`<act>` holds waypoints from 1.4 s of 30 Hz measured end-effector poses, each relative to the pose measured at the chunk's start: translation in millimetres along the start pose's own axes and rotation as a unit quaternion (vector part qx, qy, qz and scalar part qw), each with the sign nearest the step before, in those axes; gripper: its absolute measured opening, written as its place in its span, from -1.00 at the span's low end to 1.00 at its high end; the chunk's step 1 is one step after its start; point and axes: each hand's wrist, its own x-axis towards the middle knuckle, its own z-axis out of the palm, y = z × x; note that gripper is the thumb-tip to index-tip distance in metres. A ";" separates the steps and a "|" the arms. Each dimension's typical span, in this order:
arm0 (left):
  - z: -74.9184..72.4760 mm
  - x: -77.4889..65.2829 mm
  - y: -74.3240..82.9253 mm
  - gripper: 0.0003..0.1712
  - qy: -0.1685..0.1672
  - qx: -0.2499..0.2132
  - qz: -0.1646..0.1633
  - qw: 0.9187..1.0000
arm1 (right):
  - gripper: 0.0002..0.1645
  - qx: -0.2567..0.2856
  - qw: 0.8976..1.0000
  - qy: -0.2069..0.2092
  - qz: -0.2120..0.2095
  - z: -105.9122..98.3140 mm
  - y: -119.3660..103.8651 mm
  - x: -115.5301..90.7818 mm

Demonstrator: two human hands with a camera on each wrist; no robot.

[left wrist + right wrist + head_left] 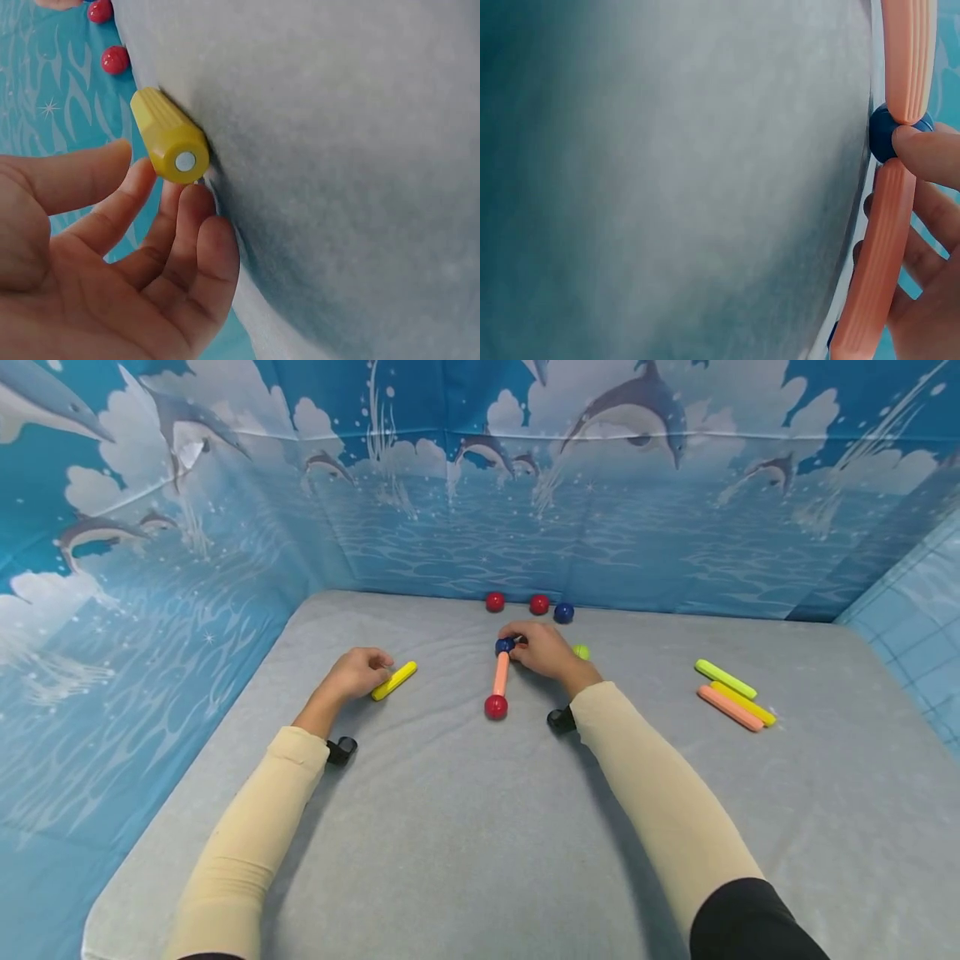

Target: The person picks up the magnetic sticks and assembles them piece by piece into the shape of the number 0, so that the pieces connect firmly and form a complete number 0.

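My right hand [546, 650] pinches a blue ball [505, 646], its thumb pressed on it in the right wrist view. From that ball an orange stick [501, 674] runs to a red ball [496, 707] on the near side. A second ridged orange stick [877, 259] meets the blue ball on the palm side; in the head view the hand hides it. On the left, my left hand [358, 672] is beside a yellow stick [393, 681] on the table. In the left wrist view its fingertips meet the stick's underside, while the thumb stands apart. A pale disc shows in the stick's end.
At the back edge of the grey table [450, 827] are two red balls, one left [495, 602] and one right [539, 604], and a blue ball [564, 613]. A yellow-green ball [581, 652] shows behind my right wrist. Three sticks [726, 682] lie at right. A dolphin-print curtain [450, 543] hangs behind.
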 end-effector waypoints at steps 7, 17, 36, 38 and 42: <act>-0.5 2.0 2.0 -0.63 -0.014 0.008 0.004 1.000 | -0.62 0.012 1.000 0.005 0.013 1.9 -2.9 1.5; 6.3 4.3 7.7 -0.62 -0.027 0.024 0.002 0.999 | -0.64 0.021 0.999 0.001 0.025 0.6 -2.5 -2.6; 6.0 1.0 18.1 -0.52 -0.046 0.042 -0.011 0.998 | -0.65 0.036 0.999 -0.001 0.036 2.3 -5.9 -1.6; 7.1 -0.2 19.1 -0.51 -0.048 0.044 -0.013 0.998 | -0.65 0.037 0.999 -0.002 0.038 2.6 -5.5 -1.7; 10.0 -2.0 21.9 -0.49 -0.049 0.042 -0.013 0.998 | -0.65 0.039 0.998 0.001 0.040 2.0 -5.5 -2.5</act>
